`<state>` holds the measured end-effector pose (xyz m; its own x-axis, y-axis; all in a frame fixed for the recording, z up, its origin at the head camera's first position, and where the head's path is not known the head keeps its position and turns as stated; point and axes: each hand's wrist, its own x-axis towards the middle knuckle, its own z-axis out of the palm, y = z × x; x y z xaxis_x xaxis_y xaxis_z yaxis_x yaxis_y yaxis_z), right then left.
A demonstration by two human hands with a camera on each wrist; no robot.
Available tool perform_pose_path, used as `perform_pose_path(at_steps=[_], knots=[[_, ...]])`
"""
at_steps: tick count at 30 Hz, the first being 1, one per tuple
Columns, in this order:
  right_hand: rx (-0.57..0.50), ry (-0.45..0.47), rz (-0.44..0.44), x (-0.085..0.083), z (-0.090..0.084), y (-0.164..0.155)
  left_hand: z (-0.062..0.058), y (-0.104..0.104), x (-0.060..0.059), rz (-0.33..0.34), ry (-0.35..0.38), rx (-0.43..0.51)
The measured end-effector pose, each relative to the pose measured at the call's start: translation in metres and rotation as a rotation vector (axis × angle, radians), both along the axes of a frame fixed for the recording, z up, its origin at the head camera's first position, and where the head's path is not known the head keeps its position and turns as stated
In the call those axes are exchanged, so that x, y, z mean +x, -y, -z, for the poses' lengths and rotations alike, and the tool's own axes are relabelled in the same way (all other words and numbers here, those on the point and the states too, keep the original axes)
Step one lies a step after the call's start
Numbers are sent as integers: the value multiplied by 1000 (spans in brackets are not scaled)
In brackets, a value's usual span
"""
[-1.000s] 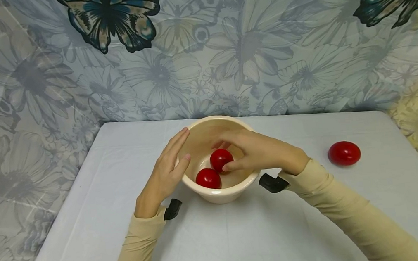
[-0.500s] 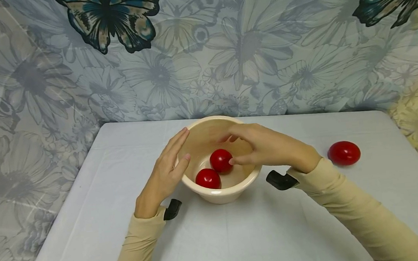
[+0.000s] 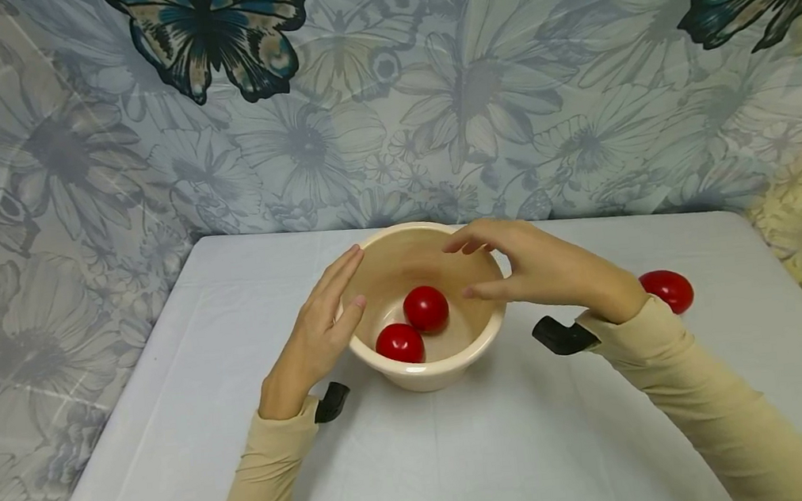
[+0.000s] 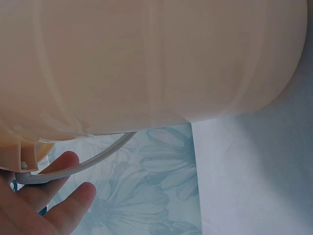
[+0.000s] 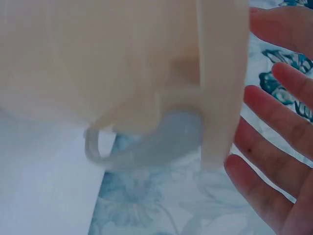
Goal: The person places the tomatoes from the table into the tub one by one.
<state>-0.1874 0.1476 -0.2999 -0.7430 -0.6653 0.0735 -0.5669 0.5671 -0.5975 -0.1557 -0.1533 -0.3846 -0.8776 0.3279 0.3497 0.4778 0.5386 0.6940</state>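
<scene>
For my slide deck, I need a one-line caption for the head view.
Left hand rests against a cream bowl holding two red tomatoes; right hand hovers open at its rim.

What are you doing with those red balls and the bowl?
A person sits at a table with a cream bowl in front of them. Two red balls lie inside the bowl, side by side. The left hand rests flat against the bowl's left rim. The right hand hovers open over the right rim and holds nothing. A third red ball lies on the table to the right, partly hidden behind the right wrist.
</scene>
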Motion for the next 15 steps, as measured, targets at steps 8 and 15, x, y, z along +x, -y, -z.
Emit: perform_pose_path(at_steps=[8,15], knots=[[9,-72,19,0,0,-16,-1,-1,1,0,-8,2],[2,-66,43,1,1,-28,-1,-1,1,3,-10,-2]])
